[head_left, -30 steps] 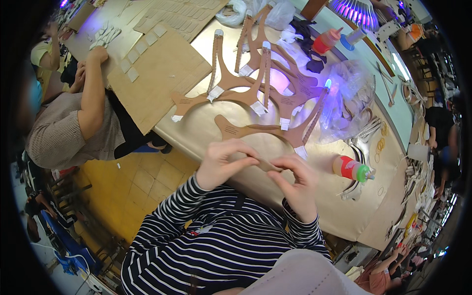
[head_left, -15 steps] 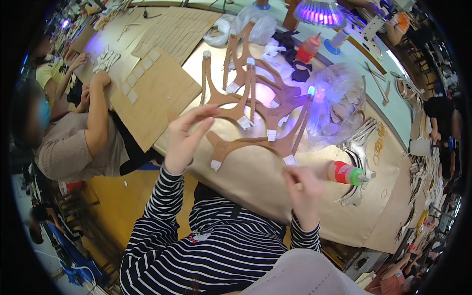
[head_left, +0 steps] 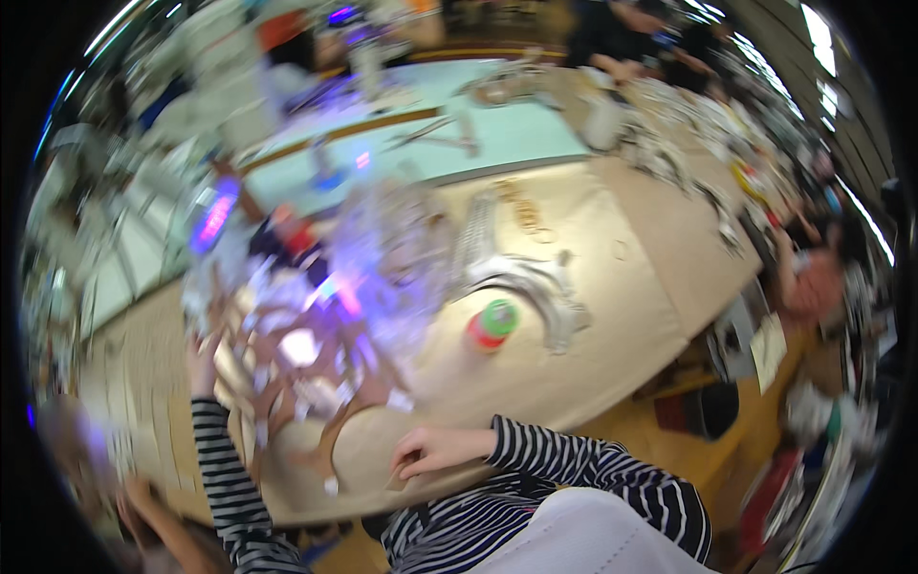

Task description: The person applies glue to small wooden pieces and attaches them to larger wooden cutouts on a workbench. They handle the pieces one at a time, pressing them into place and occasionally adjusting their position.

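My left hand (head_left: 203, 364) reaches out to the far left side of a group of brown, Y-shaped strap pieces (head_left: 320, 454). Motion smears its fingers, so whether it touches a piece is unclear. Close to the table's front edge, my right hand (head_left: 438, 450) is closed with its fingers curled down. A small tan bit shows at its fingertips, too little to name. White tags hang on the brown pieces, which overlap one another. A squeeze bottle (head_left: 492, 325) with a red band and green cap stands to the right of them.
Beyond the brown pieces lie a clear plastic bag (head_left: 397, 253) and a red bottle (head_left: 289, 232). Silver straps (head_left: 521, 273) and rubber bands (head_left: 521, 206) rest on the gold table cover (head_left: 612, 287). A lamp (head_left: 215, 215) glows purple. Another person's arm (head_left: 163, 526) is at lower left.
The view has swung to the right and is blurred. My left hand has moved away from my body to the far side of the brown pieces. My right hand stays low near the table edge.
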{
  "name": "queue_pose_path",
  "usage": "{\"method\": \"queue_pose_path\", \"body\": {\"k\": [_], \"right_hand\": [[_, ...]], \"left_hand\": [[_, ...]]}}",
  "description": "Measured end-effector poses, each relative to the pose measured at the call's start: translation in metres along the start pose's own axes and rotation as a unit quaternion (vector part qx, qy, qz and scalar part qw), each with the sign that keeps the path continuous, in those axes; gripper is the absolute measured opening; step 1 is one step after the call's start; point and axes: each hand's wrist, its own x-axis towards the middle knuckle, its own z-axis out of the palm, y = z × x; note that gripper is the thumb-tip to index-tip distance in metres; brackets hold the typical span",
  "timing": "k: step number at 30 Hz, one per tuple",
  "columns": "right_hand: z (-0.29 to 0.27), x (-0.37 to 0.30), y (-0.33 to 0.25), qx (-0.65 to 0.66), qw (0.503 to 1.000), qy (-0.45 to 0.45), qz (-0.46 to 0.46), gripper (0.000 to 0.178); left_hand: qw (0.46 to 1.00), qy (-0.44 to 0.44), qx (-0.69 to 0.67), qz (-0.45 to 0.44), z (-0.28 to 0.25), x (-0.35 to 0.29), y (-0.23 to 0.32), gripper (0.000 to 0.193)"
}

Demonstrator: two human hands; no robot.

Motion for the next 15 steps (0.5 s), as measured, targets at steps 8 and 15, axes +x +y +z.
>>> {"method": "queue_pose_path", "body": {"k": [8,15], "right_hand": [[-0.004,-0.006,0.038,0.074,0.991,0.116,0.006,0.022],[-0.004,-0.006,0.041,0.043,0.992,0.109,-0.049,0.019]], "left_hand": [[0.961,0.035,-0.078,-0.265,-0.015,0.076,-0.049,0.041],[0.964,0.051,-0.205,-0.159,-0.007,0.092,-0.056,0.015]]}}
